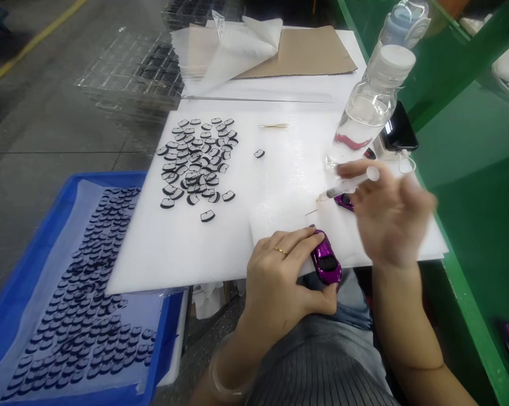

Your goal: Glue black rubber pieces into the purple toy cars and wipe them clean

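Observation:
Pinched between the fingers and thumb of my left hand [286, 270] is a glossy purple toy car [326, 259], at the front edge of the white work surface [220, 248]. My right hand [387, 217], blurred, is raised to the right of the car. A clear syringe [349, 184] lies between its fingers, tip pointing left, with the thumb apart from the plunger. Part of a second purple car [344, 202] shows behind that hand. A thin needle-like piece [311, 212] is below the syringe tip. Many small dark-edged pieces [199, 163] are scattered at the left; one [259, 153] sits apart.
A blue tray [163, 327] with rows of dark pieces is at lower left. Water bottles [364, 107] and a phone [400, 129] stand or lie at the right, beside a green frame [469, 316]. Thin sticks [273, 126] and cardboard [305, 51] are farther back.

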{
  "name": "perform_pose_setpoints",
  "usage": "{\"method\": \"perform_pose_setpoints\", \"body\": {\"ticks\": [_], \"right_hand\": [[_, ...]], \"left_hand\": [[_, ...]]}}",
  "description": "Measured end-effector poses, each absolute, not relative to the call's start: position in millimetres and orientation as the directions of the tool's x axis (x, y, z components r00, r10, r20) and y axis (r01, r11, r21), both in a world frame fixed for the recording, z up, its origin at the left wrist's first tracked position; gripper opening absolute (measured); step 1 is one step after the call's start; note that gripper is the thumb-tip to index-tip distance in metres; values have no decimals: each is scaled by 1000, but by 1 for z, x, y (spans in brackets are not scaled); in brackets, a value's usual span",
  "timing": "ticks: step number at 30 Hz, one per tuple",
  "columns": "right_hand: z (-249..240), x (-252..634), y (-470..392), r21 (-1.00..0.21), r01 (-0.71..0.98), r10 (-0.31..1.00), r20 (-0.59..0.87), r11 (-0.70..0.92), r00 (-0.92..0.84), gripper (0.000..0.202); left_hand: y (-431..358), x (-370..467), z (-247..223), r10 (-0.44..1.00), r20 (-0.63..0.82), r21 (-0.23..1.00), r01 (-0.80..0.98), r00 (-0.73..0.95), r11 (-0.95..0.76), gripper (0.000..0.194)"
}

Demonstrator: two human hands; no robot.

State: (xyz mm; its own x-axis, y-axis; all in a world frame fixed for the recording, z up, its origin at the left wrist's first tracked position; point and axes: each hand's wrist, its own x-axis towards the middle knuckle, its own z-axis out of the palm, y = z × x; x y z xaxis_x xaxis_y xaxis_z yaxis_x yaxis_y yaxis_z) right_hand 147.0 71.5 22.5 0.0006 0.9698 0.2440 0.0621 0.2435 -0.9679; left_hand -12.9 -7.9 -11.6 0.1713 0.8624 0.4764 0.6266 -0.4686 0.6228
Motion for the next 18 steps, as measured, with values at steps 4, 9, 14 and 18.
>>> {"method": "perform_pose_setpoints", "body": {"ticks": [4, 9, 14, 18], "right_hand": [[21, 199, 58, -919, 256, 791, 390, 300, 471, 30], [14, 241, 63, -750, 649, 817, 449, 126, 360, 15], [-3, 236, 99, -453, 892, 918, 353, -1, 180, 25], [0, 232, 112, -208, 978, 943, 330, 19, 52, 26]], "left_hand": [[-8, -15, -16, 842, 498, 562, 663, 206, -495, 46], [-7, -14, -22, 818, 519, 427, 754, 249, -499, 46], [-19, -30, -14, 784, 582, 560, 592, 218, -580, 40], [-43, -97, -31, 776, 604, 628, 709, -182, -323, 15]]}}
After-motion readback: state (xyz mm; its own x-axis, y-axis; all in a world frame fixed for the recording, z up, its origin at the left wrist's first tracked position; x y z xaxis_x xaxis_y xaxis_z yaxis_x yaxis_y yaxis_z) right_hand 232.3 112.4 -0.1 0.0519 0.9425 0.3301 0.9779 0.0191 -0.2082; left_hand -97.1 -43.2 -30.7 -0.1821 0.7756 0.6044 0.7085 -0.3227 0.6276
